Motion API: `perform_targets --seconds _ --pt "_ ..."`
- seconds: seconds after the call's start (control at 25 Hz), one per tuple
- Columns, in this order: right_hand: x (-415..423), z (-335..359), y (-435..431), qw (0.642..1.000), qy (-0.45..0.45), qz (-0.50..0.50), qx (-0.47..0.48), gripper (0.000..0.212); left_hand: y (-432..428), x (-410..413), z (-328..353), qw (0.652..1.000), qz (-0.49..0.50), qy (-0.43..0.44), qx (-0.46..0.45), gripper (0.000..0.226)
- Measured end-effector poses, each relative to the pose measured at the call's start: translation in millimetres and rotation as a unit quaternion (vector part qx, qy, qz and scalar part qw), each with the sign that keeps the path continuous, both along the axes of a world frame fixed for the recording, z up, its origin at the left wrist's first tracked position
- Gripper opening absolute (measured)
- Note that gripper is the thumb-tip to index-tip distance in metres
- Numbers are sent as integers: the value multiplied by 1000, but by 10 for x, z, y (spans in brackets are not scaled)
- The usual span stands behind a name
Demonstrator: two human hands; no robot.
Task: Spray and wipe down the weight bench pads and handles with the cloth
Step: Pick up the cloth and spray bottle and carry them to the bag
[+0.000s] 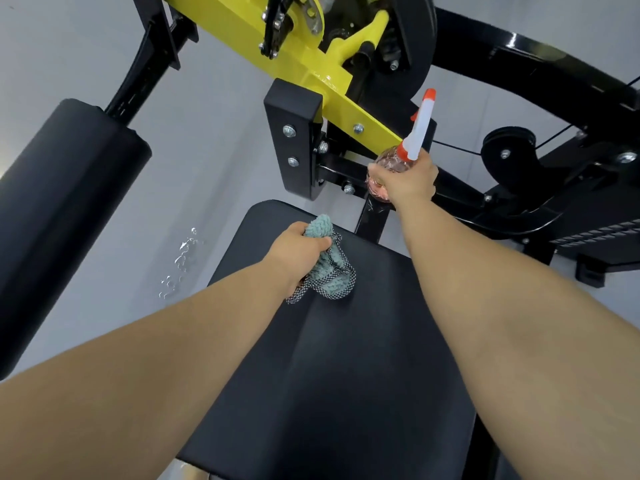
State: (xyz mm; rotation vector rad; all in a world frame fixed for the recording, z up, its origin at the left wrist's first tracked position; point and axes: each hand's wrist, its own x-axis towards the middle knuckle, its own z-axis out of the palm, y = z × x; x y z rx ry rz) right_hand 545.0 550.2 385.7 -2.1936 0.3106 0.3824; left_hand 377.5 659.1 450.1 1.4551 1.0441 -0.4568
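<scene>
A black seat pad (346, 358) fills the lower middle of the head view. My left hand (298, 252) grips a bunched teal cloth (329, 268) with a checked border, and the cloth touches the far part of the pad. Beyond the pad's far right corner, my right hand (405, 181) holds a clear spray bottle (412, 143) of pink liquid, its white and orange nozzle pointing up and away. A black roller pad (65, 209) hangs at the left.
A yellow machine arm (263, 39) crosses the top, bolted to a black bracket (294, 140). Black frame tubes, a pulley (509, 150) and cable stand at the right. Water droplets (180, 261) lie on the grey floor left of the seat.
</scene>
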Motion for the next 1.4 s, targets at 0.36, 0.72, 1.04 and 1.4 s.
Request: perform_targets --seconds 0.36,0.72,1.04,1.4 --pt "-271 158 -60 998 -24 -38 39 65 116 -56 76 999 -31 1 29 30" --pt "-1969 1381 -664 988 25 -54 140 29 203 -892 646 968 -239 -41 65 16" --pt "-4346 1765 -1514 972 90 -192 106 26 -468 -2127 825 913 -406 -38 9 20" --pt "-6051 1448 -2982 908 129 -399 23 58 -1831 -2813 603 851 -523 -29 -16 22"
